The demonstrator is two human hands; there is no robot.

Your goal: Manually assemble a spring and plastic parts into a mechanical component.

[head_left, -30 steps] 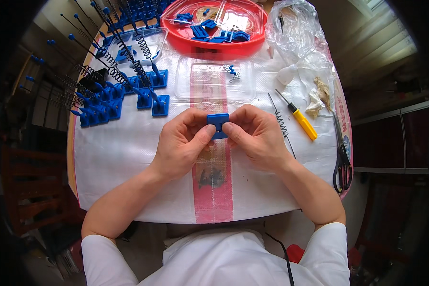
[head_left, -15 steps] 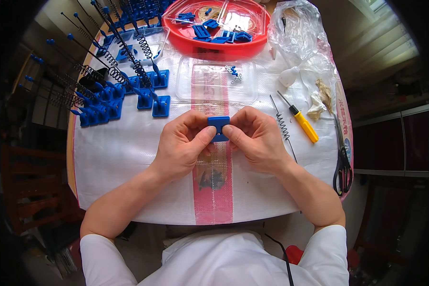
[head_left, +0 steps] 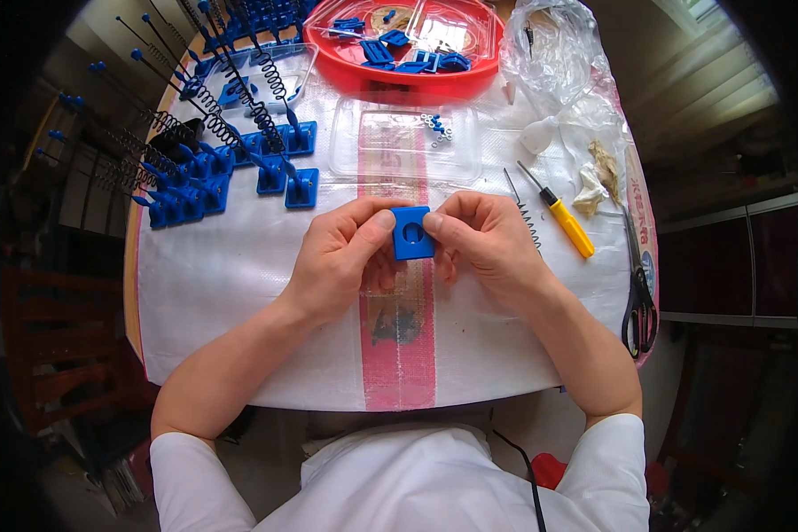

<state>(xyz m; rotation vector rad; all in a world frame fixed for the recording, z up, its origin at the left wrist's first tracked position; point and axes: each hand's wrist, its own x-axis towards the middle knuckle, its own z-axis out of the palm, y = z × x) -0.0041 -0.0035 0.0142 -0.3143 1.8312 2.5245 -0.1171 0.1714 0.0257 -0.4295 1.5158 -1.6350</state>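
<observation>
Compared with the frame half a second earlier, the left hand point(head_left: 332, 257) and right hand point(head_left: 492, 239) are shifting their thumbs outward along the blue block point(head_left: 413, 251), so that a round hole is now showing in its face; whether the block is being turned over or only tilted cannot be told.

Progress, as judged from the layout: many blue stands point(head_left: 301, 189) with upright stems and black coils are standing at the left and far left, apparently assembled. The block is carrying no stem or coil, so its own assembly seems to be at an early stage. Loose blue parts point(head_left: 378, 53) are lying in the red basin point(head_left: 408, 90), while small rings and blue pieces point(head_left: 436, 129) are waiting in the clear tray point(head_left: 346, 160), suggesting that further units are remaining.

Grip: both hands are pinching the block above the middle of the table cover point(head_left: 239, 301), thumb tips pressing its left and right upper edges, fingers curling behind; the rear contacts are staying hidden. Beside the right hand, which is partly covering it, a coiled wire point(head_left: 530, 226) is lying near the yellow-handled screwdriver point(head_left: 567, 226).
</observation>
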